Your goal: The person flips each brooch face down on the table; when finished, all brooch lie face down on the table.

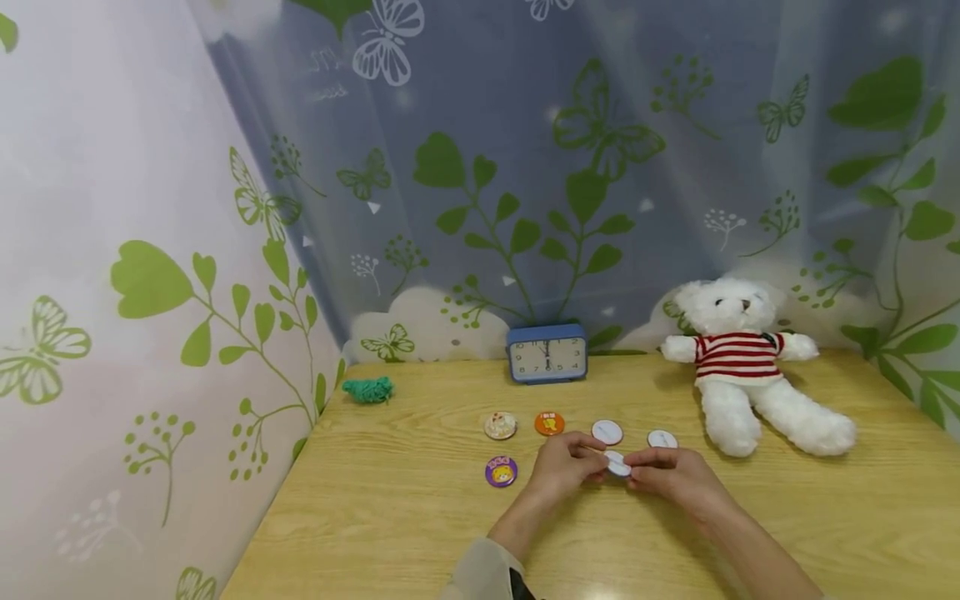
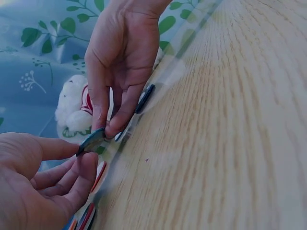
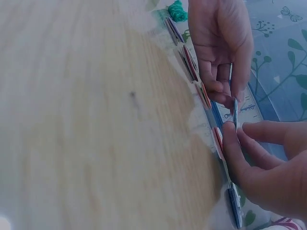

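Both hands hold one round pin badge [image 1: 618, 464], its whitish back showing in the head view. My left hand [image 1: 561, 468] pinches its left edge between thumb and fingers, and my right hand [image 1: 681, 482] pinches the opposite edge. In the left wrist view the badge [image 2: 91, 141] appears tilted above the wood; from the right wrist it is a thin edge [image 3: 235, 113]. Just beyond the hands lie two badges with pale backs, one at left [image 1: 607, 432] and one at right [image 1: 662, 438]. Left of my left hand are a purple bear badge [image 1: 501, 472], an orange badge [image 1: 550, 423] and a cream badge [image 1: 500, 426].
A blue alarm clock [image 1: 548, 355] stands at the back of the wooden table [image 1: 375, 508]. To the right sits a white teddy bear [image 1: 738, 358] in a striped shirt. Green yarn [image 1: 368, 390] lies at the back left, and a patterned curtain [image 1: 495, 108] hangs behind.
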Motion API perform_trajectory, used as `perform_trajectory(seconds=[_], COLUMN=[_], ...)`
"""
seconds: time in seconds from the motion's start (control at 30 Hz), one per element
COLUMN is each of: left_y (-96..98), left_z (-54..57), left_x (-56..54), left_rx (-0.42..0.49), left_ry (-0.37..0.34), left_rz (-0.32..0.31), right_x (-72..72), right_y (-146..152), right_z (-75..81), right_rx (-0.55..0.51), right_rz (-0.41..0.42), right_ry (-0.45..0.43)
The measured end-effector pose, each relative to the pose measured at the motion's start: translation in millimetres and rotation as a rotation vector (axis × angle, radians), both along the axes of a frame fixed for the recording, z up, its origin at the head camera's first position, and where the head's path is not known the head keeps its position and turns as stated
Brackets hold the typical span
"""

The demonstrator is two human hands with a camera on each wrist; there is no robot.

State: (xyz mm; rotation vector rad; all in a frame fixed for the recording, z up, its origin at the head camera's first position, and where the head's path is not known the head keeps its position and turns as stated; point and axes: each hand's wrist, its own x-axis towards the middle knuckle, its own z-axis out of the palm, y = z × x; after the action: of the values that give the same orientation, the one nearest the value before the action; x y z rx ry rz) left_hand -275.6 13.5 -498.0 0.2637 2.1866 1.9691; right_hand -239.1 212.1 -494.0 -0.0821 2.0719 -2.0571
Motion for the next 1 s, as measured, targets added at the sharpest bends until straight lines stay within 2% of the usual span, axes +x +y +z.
perform_trajectory(seconds=[0.33, 0.53, 0.8, 1.0], left_y=[2.2, 2.5, 1.6, 5.9], left_z=[2.6, 1.1, 2.3, 5.4], left_x=[1.9, 3.6, 6.7, 9.0], left_rx=[-0.031, -0.030, -0.068, -0.086], left_ry=[0.018, 0.022, -0.003, -0.039], left_rz=[0.033, 0.022, 0.000, 0.025], right_x=[-0.6, -1.3, -1.8, -3.3], right_y=[-0.4, 0.3, 2.5, 4.1], right_z=[1.4, 4.3, 7.9, 8.9], right_rx=[0.033, 0.073, 0.079, 0.051], right_rz=[-0.041, -0.041, 0.002, 0.004], right_ry=[-0.015, -0.028, -0.025, -0.020])
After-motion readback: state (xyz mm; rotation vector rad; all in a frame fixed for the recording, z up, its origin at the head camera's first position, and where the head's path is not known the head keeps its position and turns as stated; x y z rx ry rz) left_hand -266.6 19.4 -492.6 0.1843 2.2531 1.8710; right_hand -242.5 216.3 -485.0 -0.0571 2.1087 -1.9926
